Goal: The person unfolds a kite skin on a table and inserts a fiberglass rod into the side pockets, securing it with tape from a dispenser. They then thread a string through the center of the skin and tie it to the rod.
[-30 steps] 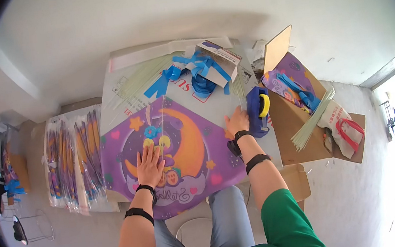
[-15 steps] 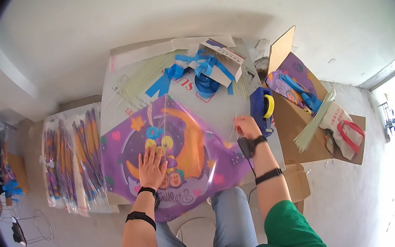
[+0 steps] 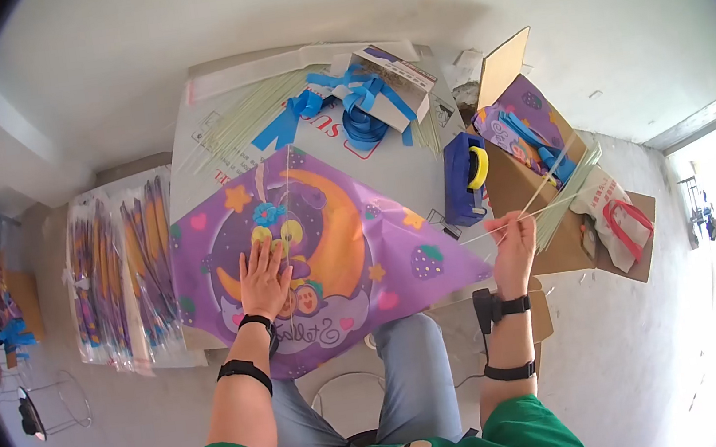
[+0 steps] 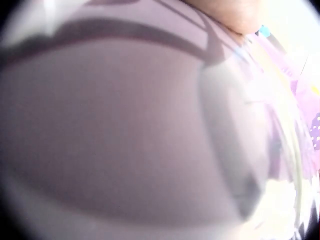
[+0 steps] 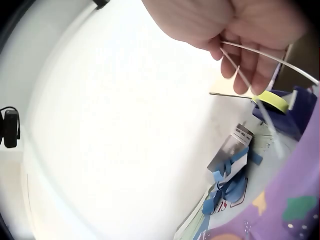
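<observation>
A purple kite (image 3: 398,254) printed with a moon and cartoon figure lies over the front of the table, a thin pale rod (image 3: 288,192) running down its middle. My left hand (image 3: 263,280) rests flat on the print, fingers spread. Beyond the kite's right corner, my right hand (image 3: 513,245) pinches thin pale sticks (image 5: 267,55) between thumb and fingers. They stick out on both sides of the hand, and the kite's corner tip reaches close to it. In the left wrist view a blurred pale surface fills most of the picture.
A blue tape dispenser (image 3: 460,184) with yellow tape stands right of the kite. Blue ribbon (image 3: 364,124) and a small box (image 3: 398,80) lie at the back. Bagged kites (image 3: 119,280) are on the left; a cardboard box (image 3: 505,76) and a stick bundle (image 3: 565,198) on the right.
My right hand has moved from beside the tape dispenser to the right and toward me, now holding thin sticks. The kite's right side is stretched out flatter. The left hand stays on the print.
</observation>
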Action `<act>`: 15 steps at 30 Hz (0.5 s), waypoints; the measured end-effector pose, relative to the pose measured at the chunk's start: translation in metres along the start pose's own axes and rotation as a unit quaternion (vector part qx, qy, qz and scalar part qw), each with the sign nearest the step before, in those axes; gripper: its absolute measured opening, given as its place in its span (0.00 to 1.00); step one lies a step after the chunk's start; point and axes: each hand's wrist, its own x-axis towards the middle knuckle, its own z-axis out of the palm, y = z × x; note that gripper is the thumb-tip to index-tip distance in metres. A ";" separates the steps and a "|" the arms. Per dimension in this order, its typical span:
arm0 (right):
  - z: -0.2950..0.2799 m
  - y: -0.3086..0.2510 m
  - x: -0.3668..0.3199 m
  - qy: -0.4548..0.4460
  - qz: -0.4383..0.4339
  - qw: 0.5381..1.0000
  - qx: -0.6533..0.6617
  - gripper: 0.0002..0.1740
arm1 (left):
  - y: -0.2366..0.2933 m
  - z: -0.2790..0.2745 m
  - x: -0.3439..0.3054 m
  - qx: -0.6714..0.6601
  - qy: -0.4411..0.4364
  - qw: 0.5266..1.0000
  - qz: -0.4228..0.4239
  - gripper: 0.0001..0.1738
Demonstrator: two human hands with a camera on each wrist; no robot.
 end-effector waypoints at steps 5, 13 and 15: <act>0.034 -0.006 0.027 0.002 -0.101 0.994 -0.051 0.09 | -0.001 0.002 0.000 0.000 0.003 1.000 0.004 0.30; 0.112 0.065 0.067 0.005 -0.317 0.872 -0.374 0.11 | 0.001 -0.003 0.001 0.002 0.020 1.000 0.009 0.30; 0.118 0.077 0.066 -0.014 -0.237 0.909 -0.342 0.12 | 0.001 -0.004 0.001 -0.004 -0.001 1.000 0.001 0.30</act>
